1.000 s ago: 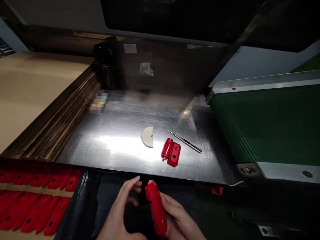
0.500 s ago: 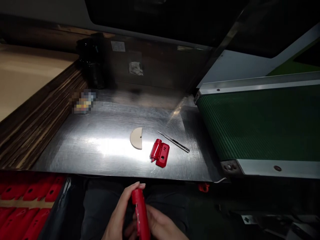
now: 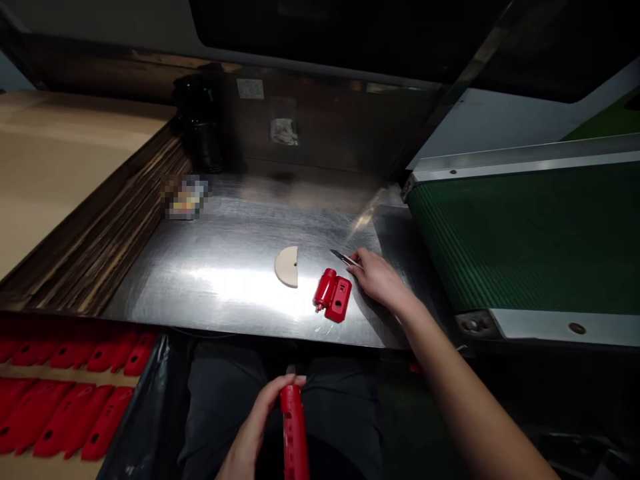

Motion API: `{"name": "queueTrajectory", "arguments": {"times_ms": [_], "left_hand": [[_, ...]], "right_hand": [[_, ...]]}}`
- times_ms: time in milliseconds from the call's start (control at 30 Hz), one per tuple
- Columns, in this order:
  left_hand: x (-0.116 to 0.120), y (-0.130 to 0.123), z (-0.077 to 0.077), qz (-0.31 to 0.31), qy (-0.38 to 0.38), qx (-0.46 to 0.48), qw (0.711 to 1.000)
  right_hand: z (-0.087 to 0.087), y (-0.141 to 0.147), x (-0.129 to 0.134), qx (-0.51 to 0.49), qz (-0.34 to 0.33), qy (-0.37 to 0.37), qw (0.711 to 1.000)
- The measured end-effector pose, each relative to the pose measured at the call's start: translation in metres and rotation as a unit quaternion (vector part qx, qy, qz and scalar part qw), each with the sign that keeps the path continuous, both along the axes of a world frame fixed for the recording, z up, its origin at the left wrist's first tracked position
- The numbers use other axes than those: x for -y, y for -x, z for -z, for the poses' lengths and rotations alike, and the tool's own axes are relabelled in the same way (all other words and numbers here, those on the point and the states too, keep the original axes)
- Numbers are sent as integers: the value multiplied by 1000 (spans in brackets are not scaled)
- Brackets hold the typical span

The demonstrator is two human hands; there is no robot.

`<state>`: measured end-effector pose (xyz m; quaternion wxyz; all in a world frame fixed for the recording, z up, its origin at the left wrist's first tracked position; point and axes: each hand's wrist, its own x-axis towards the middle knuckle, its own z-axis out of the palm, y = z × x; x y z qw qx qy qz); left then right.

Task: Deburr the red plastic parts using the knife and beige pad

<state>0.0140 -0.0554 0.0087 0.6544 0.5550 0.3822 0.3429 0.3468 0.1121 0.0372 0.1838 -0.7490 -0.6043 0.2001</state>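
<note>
The hands are well apart. The left hand curls around a long, glossy red plastic casing, held upright just above the person's lap, its lower end cut off by the frame. The right hand lies on the steel table, its fingers over the metal tweezers, though whether they pinch them cannot be told. Just beside those fingers sits a red hinged plastic part, with a small cylinder joined to a flat plate with holes. To its left lies a cream half-disc with a small notch on its straight edge. Rows of red plastic pieces lie at lower left beside a black plastic bag. A green conveyor belt runs along the right of the table.
</note>
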Motion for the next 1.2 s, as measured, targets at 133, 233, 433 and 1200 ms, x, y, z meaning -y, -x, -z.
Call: {"name": "queueTrajectory", "arguments": {"times_ms": [133, 233, 433, 1200], "left_hand": [[7, 5, 4, -29, 49, -20, 998], [16, 14, 8, -30, 61, -20, 997], [37, 29, 10, 17, 87, -11, 996], [74, 51, 18, 119, 73, -24, 990]], "right_hand": [[-15, -4, 34, 7, 33, -19, 999], [-36, 10, 86, -110, 9, 14, 994], [-48, 79, 175, -273, -152, 298, 902], [-36, 129, 182, -206, -310, 325, 869]]}}
